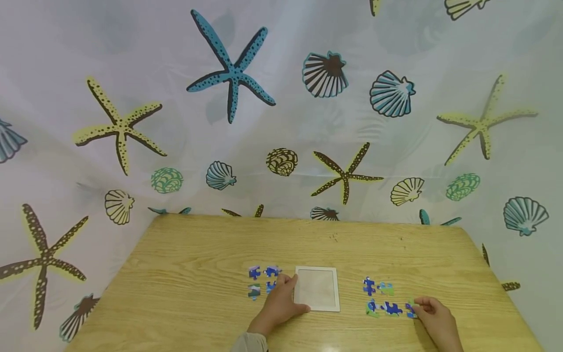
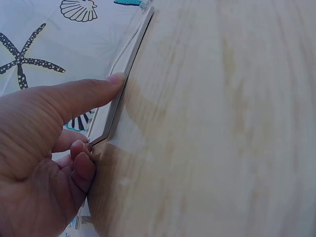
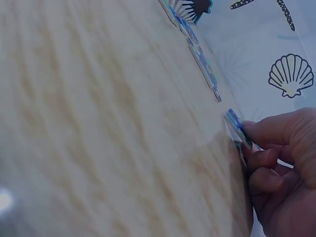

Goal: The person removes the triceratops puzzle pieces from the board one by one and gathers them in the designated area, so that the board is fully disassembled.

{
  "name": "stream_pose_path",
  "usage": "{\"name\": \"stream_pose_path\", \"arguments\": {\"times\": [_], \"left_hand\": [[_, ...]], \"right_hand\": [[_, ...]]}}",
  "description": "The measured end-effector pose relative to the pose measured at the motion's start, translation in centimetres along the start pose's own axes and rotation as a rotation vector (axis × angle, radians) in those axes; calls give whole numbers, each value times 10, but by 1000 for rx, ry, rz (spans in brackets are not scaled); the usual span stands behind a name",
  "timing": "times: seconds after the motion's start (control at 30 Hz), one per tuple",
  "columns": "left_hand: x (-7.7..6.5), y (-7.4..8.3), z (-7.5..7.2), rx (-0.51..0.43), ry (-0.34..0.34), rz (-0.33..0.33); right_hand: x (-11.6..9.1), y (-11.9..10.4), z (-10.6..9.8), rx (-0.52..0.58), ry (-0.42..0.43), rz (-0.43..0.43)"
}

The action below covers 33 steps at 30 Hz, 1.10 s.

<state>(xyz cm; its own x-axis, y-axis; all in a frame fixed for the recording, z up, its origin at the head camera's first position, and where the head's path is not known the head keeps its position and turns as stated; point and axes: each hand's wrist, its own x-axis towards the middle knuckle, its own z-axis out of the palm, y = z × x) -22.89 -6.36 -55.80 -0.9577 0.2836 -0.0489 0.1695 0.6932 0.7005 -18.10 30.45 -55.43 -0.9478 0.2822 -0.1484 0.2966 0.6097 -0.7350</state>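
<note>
A white square puzzle frame (image 1: 338,288) with a bare pale inside lies on the wooden table. My left hand (image 1: 281,302) grips it at its left side, thumb along the near edge; the left wrist view shows the thumb (image 2: 106,91) pressed to the frame's rim (image 2: 114,106). Between thumb and fingers, my right hand (image 1: 435,318) pinches a blue and green jigsaw piece (image 1: 411,309), seen edge-on as a piece (image 3: 238,127) in the right wrist view. Just left of it lies a dark blue jigsaw piece (image 1: 391,308).
More jigsaw pieces lie right of the frame, among them a blue one (image 1: 368,286) and a green one (image 1: 386,288). Left of the frame, several others sit near my left hand, including a green-and-white piece (image 1: 254,291). A patterned curtain (image 1: 281,117) surrounds the table (image 1: 198,274).
</note>
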Motion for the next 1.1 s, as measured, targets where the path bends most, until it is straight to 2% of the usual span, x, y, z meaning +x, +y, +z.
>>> {"name": "stream_pose_path", "arguments": {"times": [0.2,0.57,0.73,0.9,1.0,1.1], "left_hand": [[-1,0,0,-1,12,17],[2,-2,1,-10,-8,-5],[3,-5,1,-53,-23,-7],[2,-11,2,-89,-5,-2],[-2,-9,-6,-86,-6,-14],[-9,2,-24,-28,21,14]], "right_hand": [[0,4,2,8,17,9],[-1,4,2,53,22,53],[1,6,3,79,30,85],[-2,5,0,124,11,94],[-6,-6,-5,86,-20,47],[-11,-30,-14,-34,-35,-99]]}}
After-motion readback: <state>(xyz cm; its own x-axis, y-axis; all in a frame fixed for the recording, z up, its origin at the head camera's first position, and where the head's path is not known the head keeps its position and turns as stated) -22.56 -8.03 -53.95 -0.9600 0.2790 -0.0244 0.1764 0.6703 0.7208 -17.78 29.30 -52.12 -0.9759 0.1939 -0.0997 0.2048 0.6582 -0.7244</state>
